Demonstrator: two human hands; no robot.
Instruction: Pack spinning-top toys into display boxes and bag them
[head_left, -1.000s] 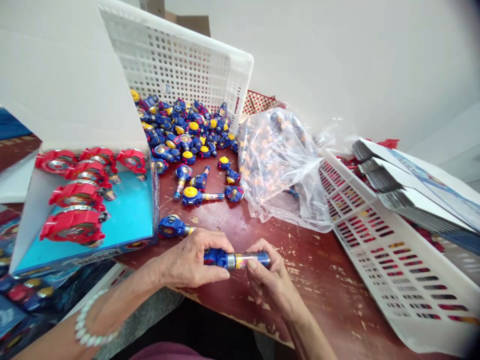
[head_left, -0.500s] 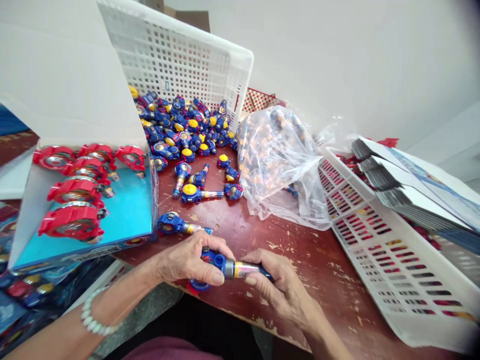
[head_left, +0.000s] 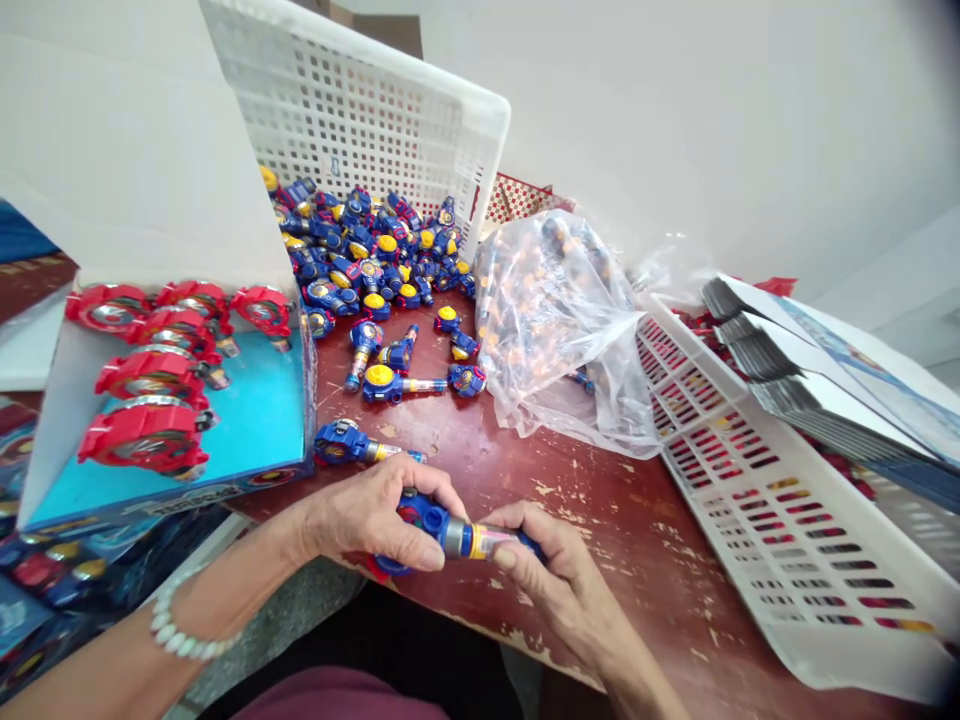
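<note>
The step in hand looks like joining or adjusting a clear tube (head_left: pixel 484 541) at the grey collar of a blue toy (head_left: pixel 432 516), just above the near edge of the table (head_left: pixel 637 545). The left hand (head_left: pixel 367 515) grasps the toy's body, thumb in front and fingers over the top; the right hand (head_left: pixel 559 570) pinches the tube toward its far end, covering much of it. Whether the joint is fully seated cannot be told; the next move seems to call for keeping tube and collar in line, with a firm hold on both halves. Counted out, there are two hands, one held toy and one held tube. One loose toy with a tube (head_left: pixel 343 442) lies just beyond the left hand, and six more blue toys (head_left: pixel 382 382) sit farther back in a loose cluster, at least three of them with tubes. The heap of blue toys (head_left: pixel 356 245) behind is too tangled to count. Six red toys (head_left: pixel 154 375) show in one box (head_left: pixel 262 415) at the left. There are two white baskets, one tipped behind the heap (head_left: pixel 390 110) and one at the right (head_left: pixel 757 480), the latter with what look like three stacks of cards (head_left: pixel 795 400). One large plastic bag (head_left: pixel 562 330) lies between them, its many pieces uncountable.
</note>
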